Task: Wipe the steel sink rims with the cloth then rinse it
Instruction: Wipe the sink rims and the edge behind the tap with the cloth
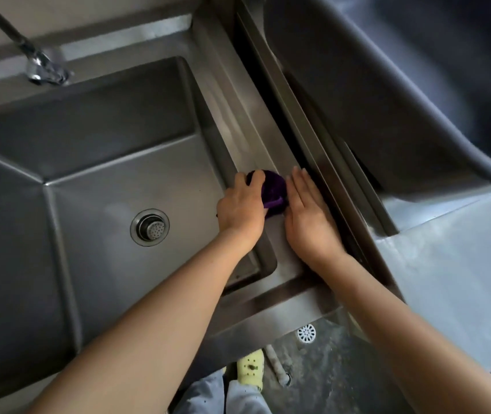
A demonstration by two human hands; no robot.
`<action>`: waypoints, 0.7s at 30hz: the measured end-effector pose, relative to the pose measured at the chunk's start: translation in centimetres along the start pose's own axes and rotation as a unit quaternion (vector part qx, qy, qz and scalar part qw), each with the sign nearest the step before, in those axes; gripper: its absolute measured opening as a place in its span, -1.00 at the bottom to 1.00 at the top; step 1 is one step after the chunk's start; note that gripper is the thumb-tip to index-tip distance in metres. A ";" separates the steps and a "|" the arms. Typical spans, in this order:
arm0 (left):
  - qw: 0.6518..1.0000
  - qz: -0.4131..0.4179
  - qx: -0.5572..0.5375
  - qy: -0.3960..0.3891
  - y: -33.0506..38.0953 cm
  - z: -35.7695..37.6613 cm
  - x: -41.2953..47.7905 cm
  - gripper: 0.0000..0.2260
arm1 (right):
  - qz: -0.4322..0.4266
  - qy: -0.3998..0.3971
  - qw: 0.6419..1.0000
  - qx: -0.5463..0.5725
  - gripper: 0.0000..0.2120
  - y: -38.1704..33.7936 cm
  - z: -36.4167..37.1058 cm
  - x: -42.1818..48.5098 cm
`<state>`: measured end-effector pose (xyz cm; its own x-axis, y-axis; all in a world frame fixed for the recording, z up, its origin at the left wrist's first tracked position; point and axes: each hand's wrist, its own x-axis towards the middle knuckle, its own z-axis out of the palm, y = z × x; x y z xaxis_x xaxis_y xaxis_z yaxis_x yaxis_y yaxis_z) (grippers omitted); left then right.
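Fingers of my left hand (242, 204) are curled down over the purple cloth (274, 191), pinning it to the right sink rim (238, 115). Right hand (308, 216) lies flat and unclenched just right of the cloth, gripping nothing. Cloth looks soft, light, bunched, probably damp; it'll slide easily on steel. Best hold: palm on top, fingers over the far edge. Basin (103, 186) and drain strainer (149, 227) lie left.

The cloth (274, 191) is lying on the sink's right rim (238, 121), between the left hand (242, 206) and the right hand (308, 216). The drain (149, 227) is sitting in the basin to the left, the tap (44, 68) at the far rim.
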<state>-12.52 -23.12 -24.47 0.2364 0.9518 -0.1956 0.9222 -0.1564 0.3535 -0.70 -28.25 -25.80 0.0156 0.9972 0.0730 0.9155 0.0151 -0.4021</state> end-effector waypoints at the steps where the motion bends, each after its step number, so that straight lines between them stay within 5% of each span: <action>1: 1.000 -0.003 -0.005 0.004 -0.2 -0.1 0.5 -0.59 | -0.007 -0.004 1.000 -0.009 -0.54 -0.1 0.0 0.7; 21: 0.999 0.032 -0.007 0.002 -4.6 -2.9 10.6 -0.58 | 0.038 -0.057 0.997 -0.032 -0.48 -2.2 0.9 11.6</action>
<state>-15.13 -11.51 -25.53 0.2937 0.9409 -0.1687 0.9009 -0.2135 0.3779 -2.94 -16.66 -24.88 0.0438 0.9971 -0.0623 0.9372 -0.0626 -0.3432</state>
